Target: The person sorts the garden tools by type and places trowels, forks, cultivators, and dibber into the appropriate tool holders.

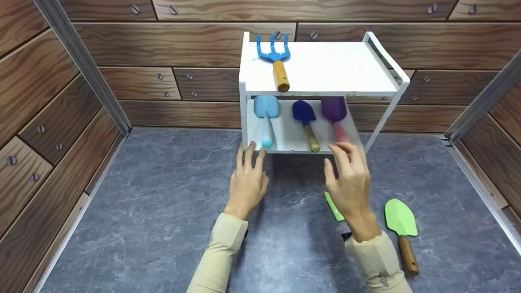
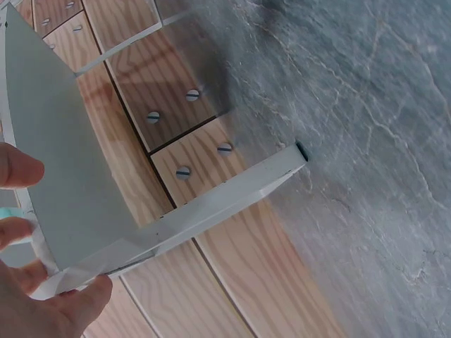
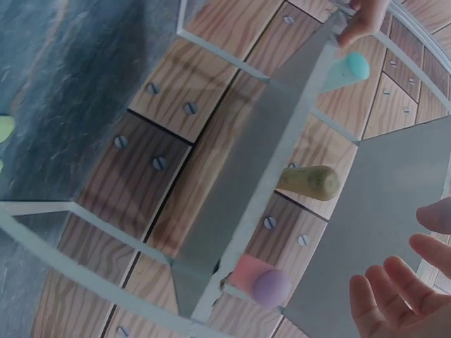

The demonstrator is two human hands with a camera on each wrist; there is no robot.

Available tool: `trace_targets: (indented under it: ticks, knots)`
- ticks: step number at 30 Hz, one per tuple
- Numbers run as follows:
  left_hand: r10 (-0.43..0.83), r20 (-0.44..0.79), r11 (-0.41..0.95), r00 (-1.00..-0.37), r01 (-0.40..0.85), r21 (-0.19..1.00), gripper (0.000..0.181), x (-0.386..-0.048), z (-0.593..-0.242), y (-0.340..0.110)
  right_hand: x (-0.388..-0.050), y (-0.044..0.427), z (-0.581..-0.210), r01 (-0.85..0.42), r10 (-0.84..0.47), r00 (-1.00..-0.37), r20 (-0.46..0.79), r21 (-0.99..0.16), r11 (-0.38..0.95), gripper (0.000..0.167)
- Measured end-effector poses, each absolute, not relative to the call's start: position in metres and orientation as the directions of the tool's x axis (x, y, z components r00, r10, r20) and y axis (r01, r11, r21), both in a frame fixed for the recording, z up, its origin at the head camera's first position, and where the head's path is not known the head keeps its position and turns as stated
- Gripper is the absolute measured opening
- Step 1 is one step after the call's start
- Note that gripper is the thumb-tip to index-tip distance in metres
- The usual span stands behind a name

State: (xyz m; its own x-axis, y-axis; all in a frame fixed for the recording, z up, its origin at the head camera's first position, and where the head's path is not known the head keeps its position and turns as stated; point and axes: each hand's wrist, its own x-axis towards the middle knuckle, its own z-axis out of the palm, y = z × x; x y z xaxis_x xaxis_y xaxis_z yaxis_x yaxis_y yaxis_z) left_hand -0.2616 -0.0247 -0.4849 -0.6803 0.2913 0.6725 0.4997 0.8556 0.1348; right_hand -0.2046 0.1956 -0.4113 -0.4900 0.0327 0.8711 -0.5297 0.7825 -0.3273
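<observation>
A white two-tier rack (image 1: 317,69) stands at the back. My left hand (image 1: 247,181) touches the lower shelf's front left corner, and in the left wrist view its fingers (image 2: 84,299) lie around the white frame. Beside it is a light blue scoop (image 1: 266,122). A dark blue trowel (image 1: 304,112) and a purple scoop with a pink handle (image 1: 333,110) lie further right on that shelf. My right hand (image 1: 351,183) is by the pink handle, fingers bent and apart; in the right wrist view the hand (image 3: 405,289) holds nothing.
A blue fork (image 1: 280,69) with a yellow handle lies on the top shelf's left side. On the grey floor at right are a green trowel (image 1: 401,219) and a green object (image 1: 334,207) partly hidden by my right hand. Wood-patterned walls (image 1: 183,44) surround the floor.
</observation>
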Motion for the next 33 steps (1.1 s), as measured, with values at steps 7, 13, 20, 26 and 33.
trace_targets:
  ticks: [7, 13, 20, 26, 33]
  knots:
    - [0.292, 0.676, 0.861, -0.676, 0.493, 0.122, 0.060, -0.263, -0.485, -0.026, -0.200, 0.207, -0.421, -0.493, 0.033, -0.513, 0.858, -0.326, 0.806, 0.025]
    - [0.297, 0.679, 0.863, -0.671, 0.493, 0.109, 0.060, -0.263, -0.485, -0.025, -0.194, 0.218, -0.427, -0.468, 0.039, -0.536, 0.843, -0.335, 0.818, 0.027]
    - [0.300, 0.677, 0.860, -0.672, 0.498, 0.113, 0.060, -0.263, -0.486, -0.025, -0.187, 0.230, -0.438, -0.434, 0.007, -0.569, 0.822, -0.307, 0.847, 0.023]
    - [0.299, 0.674, 0.866, -0.676, 0.488, 0.105, 0.060, -0.262, -0.486, -0.026, -0.183, 0.237, -0.445, -0.416, 0.022, -0.582, 0.813, -0.321, 0.851, 0.024]
    - [0.299, 0.669, 0.862, -0.680, 0.494, 0.116, 0.059, -0.262, -0.485, -0.025, -0.177, 0.245, -0.452, -0.388, 0.026, -0.608, 0.794, -0.325, 0.862, 0.024]
